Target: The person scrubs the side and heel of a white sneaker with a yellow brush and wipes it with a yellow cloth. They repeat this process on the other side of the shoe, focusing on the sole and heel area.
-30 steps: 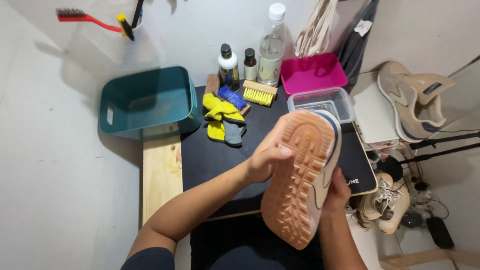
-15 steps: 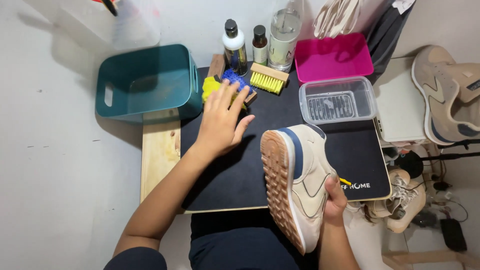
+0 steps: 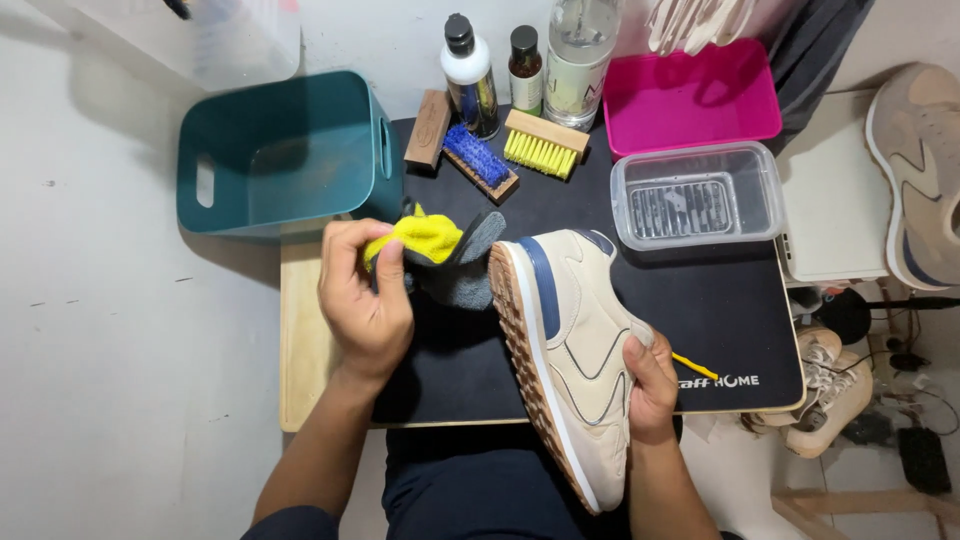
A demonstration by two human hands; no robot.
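The cream sneaker [image 3: 575,350] with a navy heel patch and a tan gum sole is tipped on its side above the near edge of the worktop [image 3: 310,380], sole facing left, heel end away from the person. The right hand [image 3: 650,385] is clasped around its upper near the toe end, thumb on the cream leather. Just left of the heel, the left hand [image 3: 365,295] is closed on a yellow and grey cloth [image 3: 445,255], whose grey part hangs against the sole's edge (whether it actually touches is hard to tell).

Under both lies a black mat [image 3: 720,310] covering most of the pale wooden worktop. At the mat's far edge lie a blue-bristled brush [image 3: 480,160], a yellow-bristled brush [image 3: 540,148] and a plain wooden brush back [image 3: 428,128], with three bottles [image 3: 525,65] standing behind them. A clear plastic tub [image 3: 698,195] sits right of the shoe, and a pink tray [image 3: 690,95] beyond it. A teal basin [image 3: 280,155] stands at the far left corner. A second sneaker [image 3: 920,175] lies off to the right, well apart.
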